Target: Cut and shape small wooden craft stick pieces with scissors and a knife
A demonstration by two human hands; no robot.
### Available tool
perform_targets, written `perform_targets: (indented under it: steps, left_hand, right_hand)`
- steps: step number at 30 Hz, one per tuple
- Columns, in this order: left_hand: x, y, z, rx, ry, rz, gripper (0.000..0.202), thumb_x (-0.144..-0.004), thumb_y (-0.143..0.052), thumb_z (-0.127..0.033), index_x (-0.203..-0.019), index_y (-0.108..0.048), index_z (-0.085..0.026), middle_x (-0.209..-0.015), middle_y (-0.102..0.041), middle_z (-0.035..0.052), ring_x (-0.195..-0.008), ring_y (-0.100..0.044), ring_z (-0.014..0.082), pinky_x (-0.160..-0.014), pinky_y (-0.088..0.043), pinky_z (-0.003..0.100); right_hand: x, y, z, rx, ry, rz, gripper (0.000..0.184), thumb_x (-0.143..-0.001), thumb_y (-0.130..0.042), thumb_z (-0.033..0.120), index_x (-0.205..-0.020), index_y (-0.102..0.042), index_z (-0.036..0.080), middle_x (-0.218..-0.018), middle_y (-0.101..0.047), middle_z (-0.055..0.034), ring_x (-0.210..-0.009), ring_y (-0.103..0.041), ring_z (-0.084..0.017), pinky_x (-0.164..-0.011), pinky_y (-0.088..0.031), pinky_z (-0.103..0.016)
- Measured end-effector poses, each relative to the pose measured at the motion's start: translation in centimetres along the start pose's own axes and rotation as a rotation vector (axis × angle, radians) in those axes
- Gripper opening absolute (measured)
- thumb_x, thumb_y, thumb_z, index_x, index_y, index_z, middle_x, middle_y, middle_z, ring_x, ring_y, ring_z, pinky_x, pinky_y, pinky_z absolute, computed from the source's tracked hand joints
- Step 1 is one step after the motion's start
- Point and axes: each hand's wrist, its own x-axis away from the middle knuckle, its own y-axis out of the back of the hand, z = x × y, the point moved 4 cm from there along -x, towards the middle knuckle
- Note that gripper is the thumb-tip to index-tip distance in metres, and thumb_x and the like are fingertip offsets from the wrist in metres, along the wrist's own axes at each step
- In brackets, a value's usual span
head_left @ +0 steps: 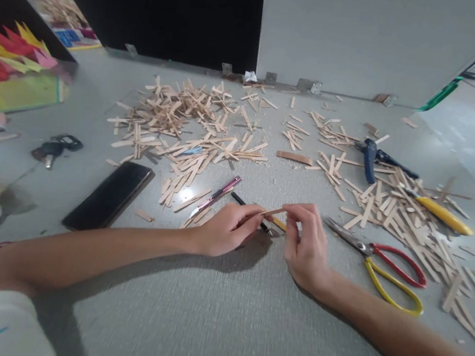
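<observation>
Head view: wooden sticks (181, 105) litter a grey table (182, 317) before upright panels (363, 36).

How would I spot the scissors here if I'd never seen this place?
On the grey table, find the person's right hand. Just to its right lie the scissors, between that hand and a scattered heap of wooden sticks. One loop handle is red and the other yellow, unlike the blue-handled tool farther back.
</observation>
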Motion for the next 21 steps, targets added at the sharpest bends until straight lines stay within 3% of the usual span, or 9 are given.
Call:
perform_targets:
  steps: [6, 10, 16, 21]
  left_hand:
    - [-0.01, 0.30, 0.15, 0.099, 0.031, 0.039, 0.040, -0.109, -0.052, -0.049, -0.090, -0.065, -0.017, -0.058, -0.045, -0.0071, -0.049, -0.040, 0.0097, -0.046, -0.030, 0.020]
    - [-0.17, 0.46, -0.23, 0.116, 0.047, 0.050, 0.032, -0.108, -0.054, -0.040, -0.097, -0.070, -0.015, -0.060, -0.047, -0.0065, -0.050, -0.040, 0.0097, -0.047, -0.030, 0.020]
    - [-0.21, 0.54, 0.14, 0.105, 0.039, 0.004, 0.025, -0.100, -0.059, -0.030, -0.109, -0.077, -0.014, -0.078, -0.065, 0.0010, -0.060, -0.051, 0.0115, -0.054, -0.040, 0.022]
    - [-0.07, 0.69, 0.46, 0.161, 0.057, -0.058, 0.027, -0.101, -0.064, -0.037, -0.111, -0.073, -0.014, -0.070, -0.057, -0.0034, -0.053, -0.046, 0.0100, -0.048, -0.037, 0.020]
  right_hand:
    - [0.06, 0.01, 0.40, 0.044, -0.007, 0.066, 0.022, -0.108, -0.060, 0.012, -0.124, -0.065, 0.027, -0.103, -0.064, -0.0055, -0.083, -0.070, -0.020, -0.070, -0.064, -0.032]
    - [0.07, -0.03, 0.19, 0.071, -0.032, 0.058, 0.020, -0.109, -0.058, 0.012, -0.120, -0.068, 0.025, -0.102, -0.060, -0.0059, -0.080, -0.067, -0.019, -0.066, -0.061, -0.031]
    - [-0.28, 0.20, 0.34, 0.055, -0.047, 0.055, 0.019, -0.109, -0.055, 0.009, -0.102, -0.064, 0.025, -0.091, -0.065, -0.0031, -0.078, -0.066, -0.019, -0.068, -0.057, -0.030]
    - [-0.48, 0.55, 0.34, 0.052, -0.061, 0.062, 0.020, -0.107, -0.056, 0.008, -0.095, -0.060, 0.023, -0.084, -0.066, -0.0026, -0.073, -0.064, -0.019, -0.063, -0.052, -0.029]
